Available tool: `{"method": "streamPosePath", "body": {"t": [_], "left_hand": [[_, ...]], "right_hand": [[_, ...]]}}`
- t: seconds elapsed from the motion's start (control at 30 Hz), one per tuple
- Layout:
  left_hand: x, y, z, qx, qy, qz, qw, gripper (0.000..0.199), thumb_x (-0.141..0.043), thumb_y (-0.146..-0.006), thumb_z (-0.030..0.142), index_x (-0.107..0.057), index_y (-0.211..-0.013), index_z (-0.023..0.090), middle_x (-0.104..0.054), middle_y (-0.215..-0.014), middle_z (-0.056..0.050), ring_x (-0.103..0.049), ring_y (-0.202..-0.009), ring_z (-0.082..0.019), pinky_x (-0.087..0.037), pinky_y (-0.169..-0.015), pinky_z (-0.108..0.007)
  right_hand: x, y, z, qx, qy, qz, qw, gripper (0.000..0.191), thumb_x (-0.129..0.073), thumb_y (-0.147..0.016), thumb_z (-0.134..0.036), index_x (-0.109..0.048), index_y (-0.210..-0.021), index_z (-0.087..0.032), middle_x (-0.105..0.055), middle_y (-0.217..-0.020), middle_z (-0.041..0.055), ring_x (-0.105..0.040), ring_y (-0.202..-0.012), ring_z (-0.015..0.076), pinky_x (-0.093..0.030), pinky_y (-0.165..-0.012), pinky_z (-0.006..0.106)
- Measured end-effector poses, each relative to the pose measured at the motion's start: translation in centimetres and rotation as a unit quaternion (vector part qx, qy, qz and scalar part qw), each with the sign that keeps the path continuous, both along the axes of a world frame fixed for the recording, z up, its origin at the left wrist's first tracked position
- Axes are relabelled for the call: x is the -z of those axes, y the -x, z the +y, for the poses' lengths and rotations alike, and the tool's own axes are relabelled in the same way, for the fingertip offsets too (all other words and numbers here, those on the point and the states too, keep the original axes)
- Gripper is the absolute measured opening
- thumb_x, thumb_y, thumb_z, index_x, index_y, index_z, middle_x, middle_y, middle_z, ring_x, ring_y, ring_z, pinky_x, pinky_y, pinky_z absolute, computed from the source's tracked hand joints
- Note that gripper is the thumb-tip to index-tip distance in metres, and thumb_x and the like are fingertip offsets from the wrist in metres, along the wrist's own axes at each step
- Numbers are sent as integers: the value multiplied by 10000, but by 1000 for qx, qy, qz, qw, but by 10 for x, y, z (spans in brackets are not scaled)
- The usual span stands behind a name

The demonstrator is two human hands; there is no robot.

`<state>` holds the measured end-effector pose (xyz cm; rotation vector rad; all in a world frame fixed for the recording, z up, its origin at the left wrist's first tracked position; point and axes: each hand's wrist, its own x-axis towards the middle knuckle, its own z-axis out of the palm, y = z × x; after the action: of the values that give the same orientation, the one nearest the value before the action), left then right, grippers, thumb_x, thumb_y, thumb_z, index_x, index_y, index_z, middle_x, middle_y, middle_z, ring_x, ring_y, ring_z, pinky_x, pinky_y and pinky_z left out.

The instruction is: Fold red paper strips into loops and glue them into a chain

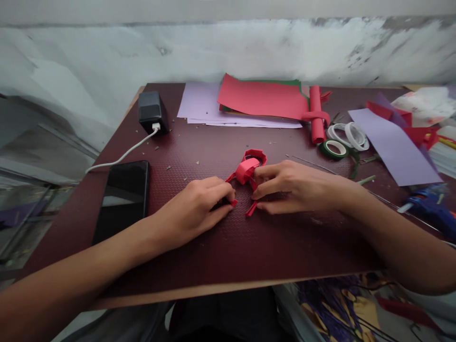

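Note:
A red paper bow (246,170) with folded loops and two tails lies on the dark red table (228,251), between my hands. My left hand (204,202) is closed, its thumb and fingers pinching one tail of the bow, whose red tip shows at the fingertips. On the other side my right hand (285,187) grips the bow, fingers at the side of the loops and thumb near the second tail. The fingers partly cover the bow's right side.
Behind lie red sheets (263,97), lilac sheets (199,102) and a rolled red paper (316,116). At right are green tape (334,149), white rings (351,135), a lilac strip (394,145) and a blue glue gun (429,209). A phone (123,197) and black charger (152,111) stand left.

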<state>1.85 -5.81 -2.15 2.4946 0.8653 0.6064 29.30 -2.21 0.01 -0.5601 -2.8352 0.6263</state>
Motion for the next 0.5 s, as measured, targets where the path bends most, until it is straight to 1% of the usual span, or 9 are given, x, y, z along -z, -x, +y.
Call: {"method": "streamPosePath", "body": {"t": [0.07,0.17,0.27,0.33,0.4,0.5], "left_hand": [[0,0,0,16,3,-4,1000,18,-693,-983,159,-707,-995,163,-769,-1050,-63,-728,-885,-186,-545,-793,-295],[-1,-1,0,20,5,-10,1000,114,-652,-1027,217,-735,-1015,142,-769,-1069,-89,-734,-938,-204,-556,-855,-318],[-1,-2,0,10,6,-5,1000,182,-581,-1052,189,-748,-1005,131,-750,-1059,-92,-722,-925,-199,-554,-872,-330],[0,-2,0,5,7,3,1000,198,-560,-1050,173,-747,-1004,129,-737,-1057,-93,-709,-922,-200,-551,-874,-339],[1,-1,0,9,3,9,1000,200,-550,-1048,175,-743,-1017,134,-731,-1060,-90,-689,-939,-209,-544,-884,-352],[4,1,3,20,-18,16,1000,197,-539,-1047,187,-731,-1015,161,-730,-1056,-75,-637,-979,-230,-519,-889,-375]], "right_hand": [[-1,0,-1,9,13,7,1000,231,-655,-1016,-352,-808,-973,-184,-676,-924,61,-591,-754,145,-415,-691,280],[-1,2,-2,17,-11,23,1000,283,-637,-1025,-379,-809,-946,-169,-673,-889,59,-560,-710,134,-399,-666,278],[1,4,-2,20,-46,43,998,246,-631,-1026,-340,-795,-1033,-157,-703,-939,68,-554,-699,121,-395,-654,267],[1,5,-2,31,-75,53,995,229,-629,-1024,-323,-778,-1082,-160,-713,-947,64,-564,-707,121,-389,-641,262],[-1,5,-5,52,-116,64,990,218,-616,-1029,-316,-766,-1083,-167,-716,-931,61,-569,-707,124,-377,-625,264],[-9,2,-21,94,-186,105,972,199,-598,-1040,-295,-756,-1048,-175,-707,-906,60,-557,-674,120,-376,-606,276]]}}
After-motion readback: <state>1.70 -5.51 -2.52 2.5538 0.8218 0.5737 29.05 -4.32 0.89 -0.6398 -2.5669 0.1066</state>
